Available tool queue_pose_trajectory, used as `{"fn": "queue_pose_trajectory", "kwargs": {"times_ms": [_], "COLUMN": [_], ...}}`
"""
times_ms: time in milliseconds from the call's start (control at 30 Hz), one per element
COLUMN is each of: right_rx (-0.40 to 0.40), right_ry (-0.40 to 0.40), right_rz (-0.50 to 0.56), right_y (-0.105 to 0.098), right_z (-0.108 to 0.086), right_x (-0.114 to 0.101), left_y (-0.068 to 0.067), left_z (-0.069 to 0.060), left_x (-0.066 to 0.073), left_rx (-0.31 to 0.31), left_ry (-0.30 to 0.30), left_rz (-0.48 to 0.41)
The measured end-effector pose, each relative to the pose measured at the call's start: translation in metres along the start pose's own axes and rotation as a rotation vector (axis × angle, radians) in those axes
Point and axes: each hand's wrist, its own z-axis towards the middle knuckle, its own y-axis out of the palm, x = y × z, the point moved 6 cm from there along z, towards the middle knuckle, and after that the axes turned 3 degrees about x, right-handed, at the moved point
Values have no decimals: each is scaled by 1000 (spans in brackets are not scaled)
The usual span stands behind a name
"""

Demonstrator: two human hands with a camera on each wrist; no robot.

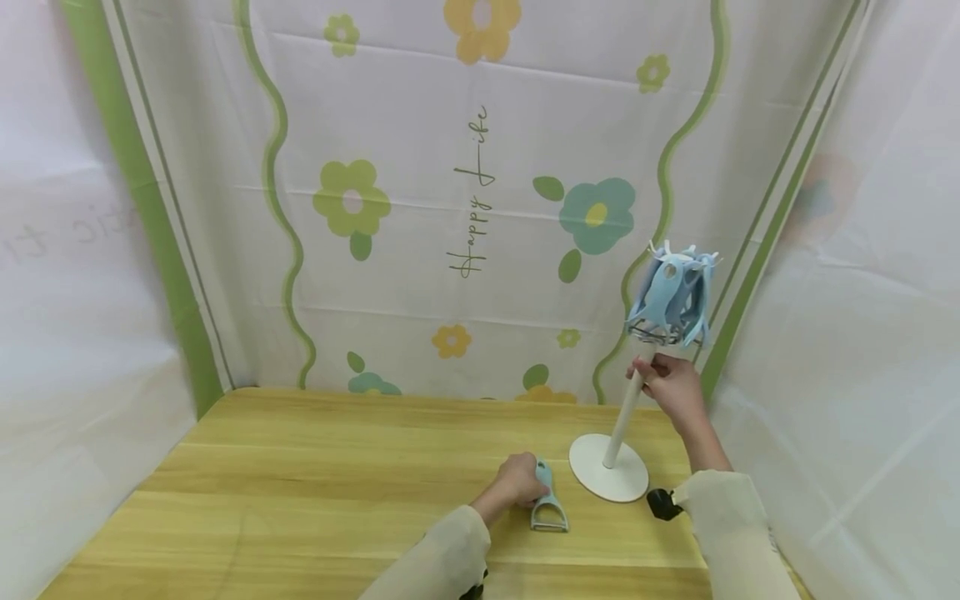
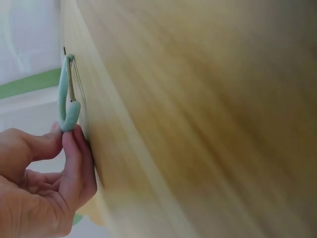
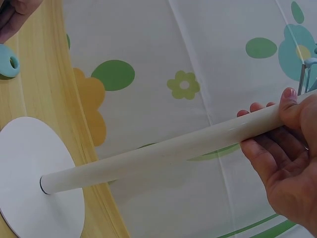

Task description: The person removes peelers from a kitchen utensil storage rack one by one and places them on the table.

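A light blue Y-shaped peeler (image 1: 550, 502) is at the tabletop, its blade end toward the front edge. My left hand (image 1: 517, 481) pinches it between thumb and fingers, as the left wrist view also shows at the peeler's frame (image 2: 69, 114). To the right stands a white rack with a round base (image 1: 609, 479) and an upright pole (image 1: 627, 408). Around that pole, just below the top, curl the fingers of my right hand (image 1: 672, 385). Several light blue peelers (image 1: 667, 292) hang in a ring from the top of the rack.
The wooden table (image 1: 300, 467) reaches back to a white curtain (image 1: 420, 250) printed with flowers. More white sheeting hangs on the left and on the right, close to my right arm. A small black object (image 1: 663, 504) shows at the right sleeve.
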Motion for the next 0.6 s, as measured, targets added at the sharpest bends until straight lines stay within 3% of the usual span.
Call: {"fn": "queue_pose_trajectory", "kwargs": {"times_ms": [333, 600], "right_rx": [-7, -1], "right_ry": [-4, 0], "right_rz": [3, 2], "right_y": [0, 1], "right_z": [-1, -1], "right_x": [-2, -2], "left_y": [-2, -4], "left_z": [0, -3], "left_x": [1, 1], "left_rx": [-13, -33], "left_ry": [6, 16], "left_rz": [94, 99]}}
